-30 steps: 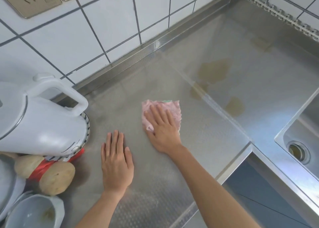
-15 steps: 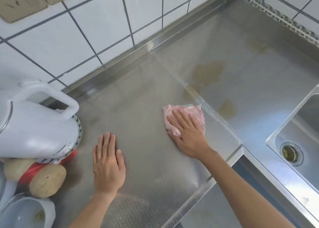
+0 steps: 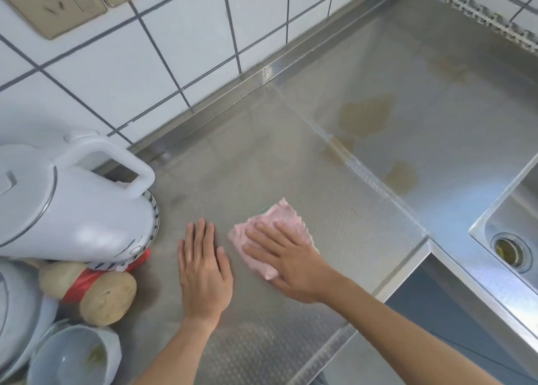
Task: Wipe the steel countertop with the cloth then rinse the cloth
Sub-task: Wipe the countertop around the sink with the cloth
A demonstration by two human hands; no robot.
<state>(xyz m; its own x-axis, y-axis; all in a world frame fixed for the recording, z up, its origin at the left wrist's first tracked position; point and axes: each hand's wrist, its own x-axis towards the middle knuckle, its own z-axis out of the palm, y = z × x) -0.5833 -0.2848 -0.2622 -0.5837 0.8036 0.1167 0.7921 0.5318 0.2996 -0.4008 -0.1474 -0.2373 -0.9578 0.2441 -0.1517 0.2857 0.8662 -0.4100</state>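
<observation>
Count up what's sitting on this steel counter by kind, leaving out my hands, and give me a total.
Pink cloth: 1
White jug: 1
Potatoes: 2
White bowl: 1
Brownish stain patches: 2 clear ones
Total: 7, more dishware at the left edge is too cropped to count.

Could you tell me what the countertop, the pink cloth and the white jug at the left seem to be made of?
Countertop: apparently stainless steel, grey and reflective, with a fine embossed dot pattern. Cloth: soft fabric, likely microfibre, fuzzy and scalloped at the edge, pressed flat under the right hand. Jug: probably glossy white plastic with a moulded handle and a thin metallic band.
</observation>
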